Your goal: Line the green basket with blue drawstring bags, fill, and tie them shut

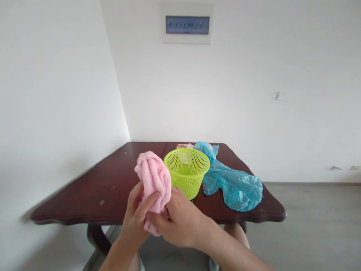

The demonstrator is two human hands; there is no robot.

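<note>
A bunched pink towel [155, 175] is held up in front of the table's near edge, gripped by both hands. My left hand [138, 212] wraps its left side, with the thumb pressed across the folds. From the right, my right hand [179, 216] closes round the towel's lower part, and some of its fingers are hidden by the cloth. Just beyond the hands stands a lime-green plastic basket [187, 184] with perforated sides, upright on the table. The part of its inside that shows holds nothing I can make out.
The dark brown wooden table [113, 188] stands against white walls. Crumpled blue plastic bags [234, 186] lie right of the basket. Behind the basket is a white-and-orange packet [184, 146], partly hidden. A breaker panel [187, 24] is on the wall.
</note>
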